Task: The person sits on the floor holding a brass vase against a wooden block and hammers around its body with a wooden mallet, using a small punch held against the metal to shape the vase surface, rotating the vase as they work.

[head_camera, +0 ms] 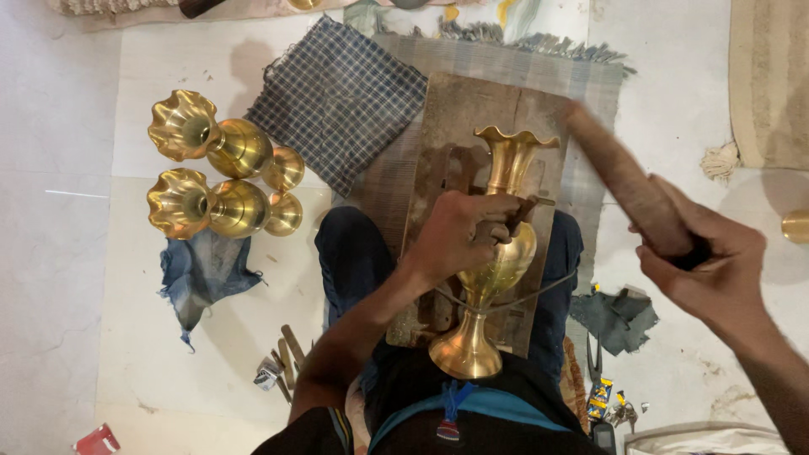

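On wooden board (472, 109), left hand (459, 232) clamps brass vase (497, 253); right hand (716, 270) grips mallet (624, 181).

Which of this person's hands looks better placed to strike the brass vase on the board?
Probably the right hand: it grips the raised wooden mallet beside the brass vase. The left hand is occupied, pressing a small tool against the vase's body on the wooden board.

Gold brass vase (497, 253), blue-checked cloth (337, 101), brown wood mallet (628, 190).
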The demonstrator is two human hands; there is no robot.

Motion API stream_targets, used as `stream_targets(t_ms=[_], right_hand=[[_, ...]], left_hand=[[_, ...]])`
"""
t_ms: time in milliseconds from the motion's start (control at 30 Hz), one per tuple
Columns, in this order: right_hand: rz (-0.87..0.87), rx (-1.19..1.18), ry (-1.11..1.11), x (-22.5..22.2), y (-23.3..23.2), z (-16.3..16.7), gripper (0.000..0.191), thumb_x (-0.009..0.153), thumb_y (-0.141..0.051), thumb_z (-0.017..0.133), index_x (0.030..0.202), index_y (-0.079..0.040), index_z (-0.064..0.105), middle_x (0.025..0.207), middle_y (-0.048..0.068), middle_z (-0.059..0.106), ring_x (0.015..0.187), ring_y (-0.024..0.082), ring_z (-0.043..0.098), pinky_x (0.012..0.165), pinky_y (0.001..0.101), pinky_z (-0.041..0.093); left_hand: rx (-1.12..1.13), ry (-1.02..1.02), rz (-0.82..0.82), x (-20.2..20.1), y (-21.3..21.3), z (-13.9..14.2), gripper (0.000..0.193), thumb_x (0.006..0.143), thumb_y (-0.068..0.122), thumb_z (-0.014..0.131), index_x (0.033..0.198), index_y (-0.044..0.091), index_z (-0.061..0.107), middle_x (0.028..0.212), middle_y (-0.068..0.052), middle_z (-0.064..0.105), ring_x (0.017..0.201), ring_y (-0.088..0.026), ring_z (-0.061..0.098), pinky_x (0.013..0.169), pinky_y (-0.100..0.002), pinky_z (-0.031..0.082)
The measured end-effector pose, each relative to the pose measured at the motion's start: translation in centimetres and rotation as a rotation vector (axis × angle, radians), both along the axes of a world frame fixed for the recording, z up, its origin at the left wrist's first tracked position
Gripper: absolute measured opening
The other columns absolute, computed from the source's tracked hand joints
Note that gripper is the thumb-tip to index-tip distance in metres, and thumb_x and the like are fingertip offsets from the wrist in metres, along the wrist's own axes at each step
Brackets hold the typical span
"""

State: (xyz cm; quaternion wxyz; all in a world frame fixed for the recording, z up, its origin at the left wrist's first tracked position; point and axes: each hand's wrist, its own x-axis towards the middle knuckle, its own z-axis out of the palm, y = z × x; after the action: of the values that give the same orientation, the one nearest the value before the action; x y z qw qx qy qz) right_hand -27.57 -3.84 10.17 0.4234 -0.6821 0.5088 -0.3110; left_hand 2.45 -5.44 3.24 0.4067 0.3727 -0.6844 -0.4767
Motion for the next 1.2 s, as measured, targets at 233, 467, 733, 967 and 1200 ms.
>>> stream_targets(t_ms=[233,467,733,967,1200], right_hand=[[0.144,0.190,0.465,2.0,-4.0,6.6,0.092,0.084,0.003,0.066,0.169,-0.025,0.046,0.105,0.011,0.062,0.079,0.017,0.067,0.073,0.0292,0.055],[0.466,0.179,1.451,7.9,-5.8,9.9,0.086,0.087,-0.016,0.065,0.159,-0.046,0.031,0.111,-0.011,0.068,0.072,0.009,0.073,0.066,0.0243,0.060],[0.653,-0.075,1.493,9.3,-6.4,10.7,0.092,0.084,-0.014,0.064,0.162,-0.053,0.034,0.114,-0.015,0.068,0.077,0.009,0.072,0.065,0.0272,0.061],[0.424,0.040,1.083,8.2,-5.4,10.1,0.085,0.080,-0.014,0.071,0.155,-0.047,0.044,0.106,-0.008,0.071,0.073,0.012,0.071,0.068,0.0285,0.060],[0.269,0.049,0.959,5.3,-3.5,7.6,0.077,0.080,-0.007,0.074,0.148,-0.038,0.056,0.113,-0.006,0.074,0.072,0.012,0.073,0.069,0.0286,0.059]], left_hand=[[0.006,0.060,0.245,-1.0,2.9,-0.5,0.045,0.077,-0.005,0.063,0.122,-0.001,0.067,0.100,-0.015,0.077,0.091,-0.020,0.077,0.077,-0.030,0.063],[-0.057,0.132,0.513,-2.7,5.0,-0.6,0.023,0.087,-0.007,0.062,0.109,-0.003,0.066,0.089,-0.013,0.070,0.080,-0.016,0.073,0.071,-0.029,0.059],[-0.083,0.140,0.709,-4.4,6.0,-1.0,0.012,0.094,-0.007,0.054,0.096,-0.003,0.065,0.085,-0.009,0.072,0.075,-0.010,0.068,0.067,-0.026,0.054],[-0.072,0.128,0.643,-3.6,6.0,-0.7,0.017,0.089,-0.009,0.056,0.100,-0.004,0.067,0.086,-0.010,0.071,0.074,-0.015,0.072,0.069,-0.027,0.057],[-0.008,0.023,0.401,-2.0,4.5,-1.4,0.043,0.080,-0.007,0.066,0.122,0.002,0.072,0.103,-0.010,0.080,0.089,-0.017,0.081,0.076,-0.027,0.062]])
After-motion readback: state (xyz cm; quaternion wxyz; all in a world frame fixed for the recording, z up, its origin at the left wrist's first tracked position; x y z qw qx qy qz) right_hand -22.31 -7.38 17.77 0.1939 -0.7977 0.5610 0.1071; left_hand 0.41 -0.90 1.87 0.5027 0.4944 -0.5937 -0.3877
